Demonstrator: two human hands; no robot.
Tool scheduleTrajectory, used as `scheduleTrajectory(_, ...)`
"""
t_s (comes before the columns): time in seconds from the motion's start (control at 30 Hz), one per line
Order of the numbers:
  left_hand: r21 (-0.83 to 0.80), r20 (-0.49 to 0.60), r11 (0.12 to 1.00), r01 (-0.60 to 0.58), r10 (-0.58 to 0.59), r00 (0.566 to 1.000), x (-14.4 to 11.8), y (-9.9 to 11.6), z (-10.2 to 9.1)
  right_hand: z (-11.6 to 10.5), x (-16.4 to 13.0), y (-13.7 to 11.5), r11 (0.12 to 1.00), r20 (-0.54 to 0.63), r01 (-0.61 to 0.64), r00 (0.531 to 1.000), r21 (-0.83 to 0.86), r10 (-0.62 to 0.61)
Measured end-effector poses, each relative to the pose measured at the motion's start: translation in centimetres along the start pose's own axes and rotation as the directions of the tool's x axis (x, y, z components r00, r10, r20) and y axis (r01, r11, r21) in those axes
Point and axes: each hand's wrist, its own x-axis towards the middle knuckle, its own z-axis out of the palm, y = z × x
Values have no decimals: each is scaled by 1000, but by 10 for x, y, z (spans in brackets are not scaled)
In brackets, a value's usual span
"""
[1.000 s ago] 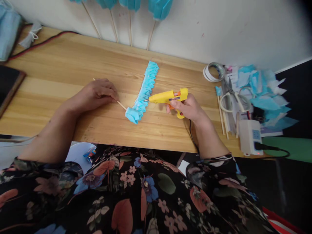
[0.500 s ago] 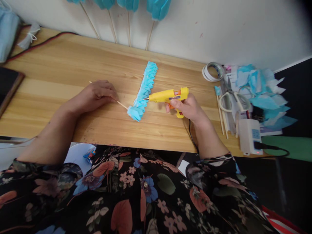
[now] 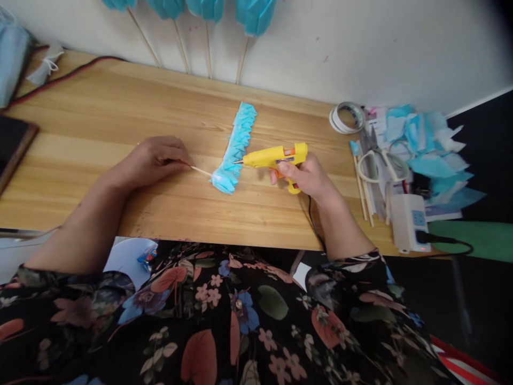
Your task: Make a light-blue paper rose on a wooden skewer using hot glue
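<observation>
My left hand (image 3: 162,159) is closed on a thin wooden stick (image 3: 201,171), whose far end reaches into the near end of a pleated blue paper strip (image 3: 239,136). That end of the strip is bunched around the stick, and the rest stretches away across the table. In my right hand (image 3: 306,174) is a yellow hot glue gun (image 3: 274,156), fingers wrapped around its handle. Its metal nozzle points left, at the strip's pleats just beyond the bunched part; I cannot tell whether it touches them.
On the right lie white-handled scissors (image 3: 382,164), tape rolls (image 3: 347,117), sticks (image 3: 363,190), blue paper scraps (image 3: 436,152) and a white power adapter (image 3: 411,222). Blue paper flowers (image 3: 254,16) on sticks lean against the wall. A dark-topped object (image 3: 14,144) sits at the left edge.
The bunched end of the strip has turned slightly on the stick and sits a little higher. The glue gun's nozzle stays by the strip. The whole view has shifted slightly.
</observation>
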Motion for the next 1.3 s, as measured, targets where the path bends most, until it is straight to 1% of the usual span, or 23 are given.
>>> scheduleTrajectory(0.13, 2, -10, 1000, 28, -28, 1000, 1, 1, -1, 0, 0, -3, 1000, 1, -6, 1000, -3, 6)
scheduleTrajectory(0.33, -53, 37, 998, 17, -15, 999, -1, 0, -4, 0, 0, -5, 1000, 12, -3, 1000, -10, 4)
scheduleTrajectory(0.47, -84, 38, 996, 17, -13, 999, -2, 1, -6, 2, 0, -3, 1000, 49, -12, 999, -18, 13)
scheduleTrajectory(0.77, -108, 40, 994, -33, 38, 998, 0, -1, -7, 16, 3, -12, 999, 109, -1, 994, -32, 4)
scheduleTrajectory(0.93, -104, 53, 994, -17, 23, 998, 1, -1, -7, 22, 4, -14, 997, 104, -36, 994, -73, 43)
scheduleTrajectory(1.3, -121, 46, 992, -28, 34, 998, 1, -3, -6, 25, 6, -9, 996, 92, -28, 995, -89, 36)
